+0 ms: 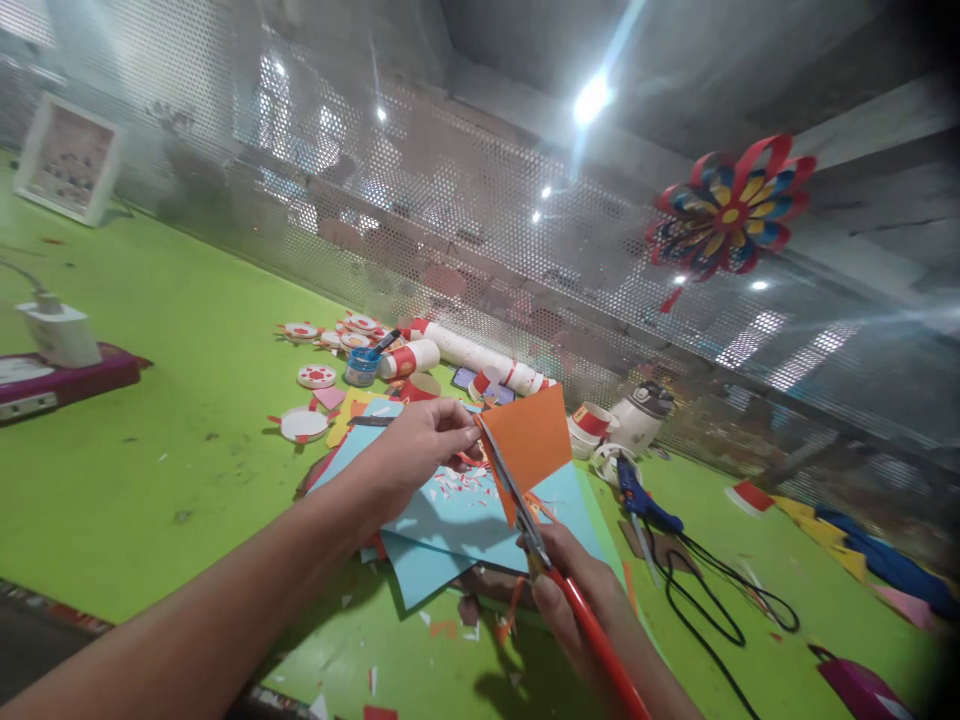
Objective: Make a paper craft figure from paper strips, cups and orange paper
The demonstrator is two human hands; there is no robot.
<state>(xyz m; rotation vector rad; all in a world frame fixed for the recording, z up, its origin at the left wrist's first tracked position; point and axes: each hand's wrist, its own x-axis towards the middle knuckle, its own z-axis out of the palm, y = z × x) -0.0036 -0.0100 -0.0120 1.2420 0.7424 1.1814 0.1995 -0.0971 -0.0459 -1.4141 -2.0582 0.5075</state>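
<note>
My left hand (444, 436) pinches the left edge of a sheet of orange paper (534, 432), holding it up above the table. In my right hand (574, 572) are scissors with red handles (592, 625). Their blades lie along the orange paper's left side, with a narrow strip of orange on the near side of them. Beneath both hands lies a stack of light blue paper (442, 525), sprinkled with small red and white paper scraps (461, 484).
Behind the paper stand paper cups (411, 358), a blue jar (362, 367) and a long white tube (480, 352). A blue glue gun (646, 500) with its black cord lies to the right. At left is a purple power strip (112, 370). A paper flower (731, 212) hangs above.
</note>
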